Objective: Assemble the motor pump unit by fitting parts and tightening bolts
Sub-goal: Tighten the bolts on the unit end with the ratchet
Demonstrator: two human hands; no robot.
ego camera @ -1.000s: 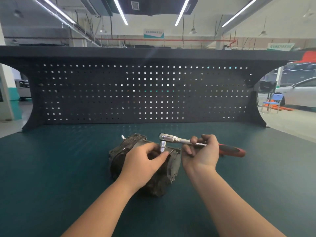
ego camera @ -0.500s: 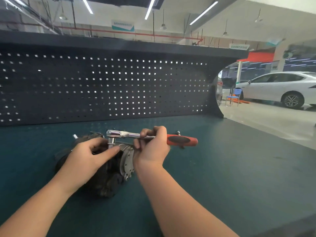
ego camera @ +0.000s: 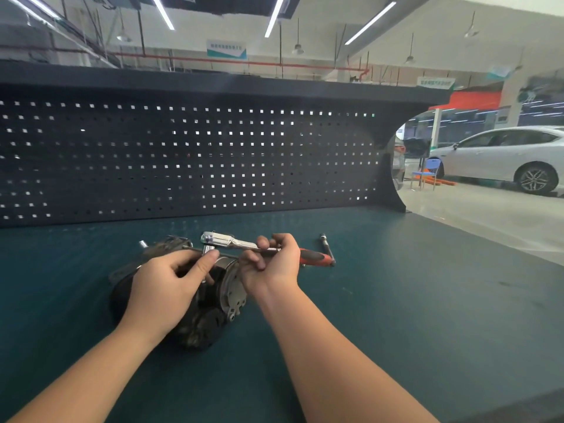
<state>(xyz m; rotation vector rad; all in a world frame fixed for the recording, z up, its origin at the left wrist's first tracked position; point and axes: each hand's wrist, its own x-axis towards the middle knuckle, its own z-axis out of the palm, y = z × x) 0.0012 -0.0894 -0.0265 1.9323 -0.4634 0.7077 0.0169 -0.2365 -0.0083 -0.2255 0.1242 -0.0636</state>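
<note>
Ratchet wrench [ego camera: 244, 244] seated on a motor pump unit [ego camera: 210, 297] on the counter [ego camera: 396, 300].
Left hand [ego camera: 171, 285] pinches the socket, right hand [ego camera: 274, 261] grips the shaft; a tilted socket could slip off the bolt.

A white car [ego camera: 500, 157] stands beyond the dark pegboard [ego camera: 189, 160].

Much of the pump sits under the hand

The left hand [ego camera: 171, 285] covers the motor pump unit [ego camera: 213, 303] top and the socket's bolt; the pegboard [ego camera: 183, 160] runs off the left edge; ceiling signs are too blurred to read.
</note>
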